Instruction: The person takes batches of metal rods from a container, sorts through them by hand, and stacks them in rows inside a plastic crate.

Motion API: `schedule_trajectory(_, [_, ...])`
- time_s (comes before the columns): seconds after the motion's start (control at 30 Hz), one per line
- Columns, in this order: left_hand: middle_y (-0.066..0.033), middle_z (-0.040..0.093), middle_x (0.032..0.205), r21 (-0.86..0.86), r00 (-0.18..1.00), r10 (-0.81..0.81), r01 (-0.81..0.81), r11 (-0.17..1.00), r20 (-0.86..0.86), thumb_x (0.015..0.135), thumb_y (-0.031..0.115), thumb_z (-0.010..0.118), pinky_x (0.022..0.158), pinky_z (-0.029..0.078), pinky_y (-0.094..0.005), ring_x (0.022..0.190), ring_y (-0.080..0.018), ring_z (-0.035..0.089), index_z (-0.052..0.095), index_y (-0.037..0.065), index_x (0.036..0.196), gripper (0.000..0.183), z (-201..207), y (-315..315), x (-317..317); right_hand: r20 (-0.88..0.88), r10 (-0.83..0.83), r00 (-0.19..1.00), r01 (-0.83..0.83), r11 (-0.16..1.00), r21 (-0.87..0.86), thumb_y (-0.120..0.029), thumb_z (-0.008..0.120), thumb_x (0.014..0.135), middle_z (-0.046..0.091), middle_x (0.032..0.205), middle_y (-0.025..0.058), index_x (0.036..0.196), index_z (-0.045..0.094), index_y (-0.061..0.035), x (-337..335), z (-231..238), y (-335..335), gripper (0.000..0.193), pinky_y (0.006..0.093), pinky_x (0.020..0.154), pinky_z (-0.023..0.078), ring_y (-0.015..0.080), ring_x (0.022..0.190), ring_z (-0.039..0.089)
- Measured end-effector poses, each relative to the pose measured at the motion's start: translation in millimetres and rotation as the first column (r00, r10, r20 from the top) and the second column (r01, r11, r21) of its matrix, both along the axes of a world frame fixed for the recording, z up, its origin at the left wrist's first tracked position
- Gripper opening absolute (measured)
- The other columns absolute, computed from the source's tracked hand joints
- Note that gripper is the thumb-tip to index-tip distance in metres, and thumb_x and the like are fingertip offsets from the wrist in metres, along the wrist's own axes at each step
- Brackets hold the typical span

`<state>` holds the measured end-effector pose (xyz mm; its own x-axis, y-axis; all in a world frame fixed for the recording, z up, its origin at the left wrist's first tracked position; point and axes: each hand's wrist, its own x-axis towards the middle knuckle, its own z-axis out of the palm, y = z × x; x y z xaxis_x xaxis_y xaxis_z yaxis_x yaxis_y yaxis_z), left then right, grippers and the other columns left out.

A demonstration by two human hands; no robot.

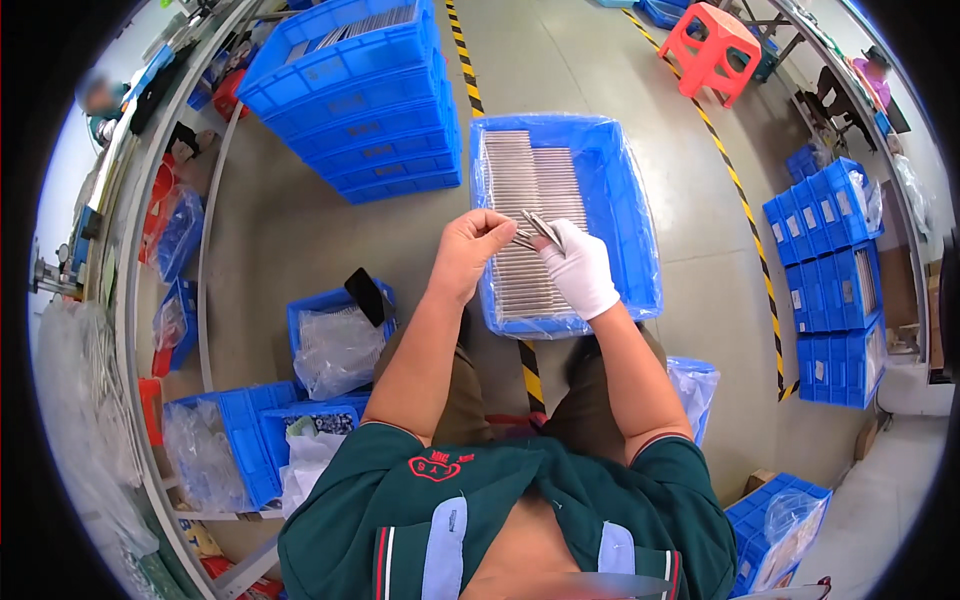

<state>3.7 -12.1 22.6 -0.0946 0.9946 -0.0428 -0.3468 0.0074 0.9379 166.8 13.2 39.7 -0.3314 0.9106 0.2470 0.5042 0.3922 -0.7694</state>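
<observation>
My right hand (580, 272), in a white glove, is closed around a small bunch of slim metal rods (541, 228), their ends sticking out past the thumb toward the left. Close beside those ends, my bare left hand (470, 250) has its thumb and fingertips pinched together; whatever lies between them is too small to make out. Both hands are over a blue plastic crate (645, 235) lined with clear film. Inside it, similar metal rods (513, 165) lie side by side in two columns, filling the left and middle; the hands cover part of them.
Stacked blue crates (390, 140) stand at the far left. A smaller crate holds a plastic bag (335, 345) and a black phone (368, 296) near my left forearm. Shelved blue crates (835, 290) stand right; a red stool (712, 50) is at the far right.
</observation>
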Motion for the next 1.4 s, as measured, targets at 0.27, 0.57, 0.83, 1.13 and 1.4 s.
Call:
schedule_trajectory(0.27, [-0.0005,0.059,0.079,0.000,0.995,-0.039,0.040,0.999,-0.094,0.080,0.009,0.063,0.066,0.038,-0.0183,0.072,-0.0043,0.050,0.061,0.002,0.085,0.009,-5,3,0,0.055,-0.006,0.998,0.000,0.995,0.103,-0.011,0.062,0.078,0.058,0.070,0.0162,0.084,0.057,-0.0056,0,3,-1,0.009,0.0346,0.054,0.043,0.0320,0.063,0.057])
schedule_trajectory(0.57, [-0.0018,0.058,0.076,-0.001,1.000,-0.005,0.005,1.000,-0.018,0.085,0.012,0.057,0.063,0.039,-0.0208,0.069,-0.0070,0.050,0.060,0.000,0.088,0.013,-3,3,-6,-0.428,0.046,0.902,-0.308,0.765,-0.565,-0.022,0.056,0.086,0.052,0.063,0.0024,0.086,0.056,-0.0027,10,-5,6,0.019,0.0258,0.053,0.039,0.0118,0.054,0.048])
schedule_trajectory(0.83, [-0.0029,0.059,0.074,0.010,0.994,-0.113,0.113,0.993,-0.010,0.081,0.010,0.062,0.062,0.041,-0.0210,0.067,-0.0074,0.051,0.060,-0.001,0.086,0.012,0,-1,-12,-0.492,0.024,0.870,-0.382,0.663,-0.643,-0.021,0.055,0.087,0.044,0.061,-0.0031,0.082,0.053,-0.0049,7,7,3,0.017,0.0191,0.044,0.027,0.0042,0.050,0.036])
schedule_trajectory(1.13, [-0.0021,0.061,0.078,-0.022,0.985,-0.107,0.105,0.994,-0.134,0.080,0.010,0.063,0.067,0.041,-0.0204,0.070,-0.0065,0.051,0.062,0.000,0.085,0.011,-1,-2,-16,-0.522,-0.005,0.853,-0.418,0.592,-0.689,-0.023,0.054,0.088,0.043,0.061,-0.0039,0.082,0.052,-0.0055,3,2,4,0.019,0.0187,0.044,0.027,0.0042,0.050,0.035])
schedule_trajectory(1.4, [0.0001,0.059,0.078,-0.030,0.992,-0.117,0.116,0.993,-0.037,0.080,0.010,0.063,0.068,0.039,-0.0200,0.072,-0.0056,0.050,0.061,0.001,0.083,0.010,3,-5,-11,-0.446,0.060,0.893,-0.385,0.615,-0.688,-0.033,0.054,0.087,0.046,0.060,-0.0018,0.078,0.054,-0.0037,2,-6,2,0.031,0.0234,0.047,0.033,0.0066,0.052,0.040])
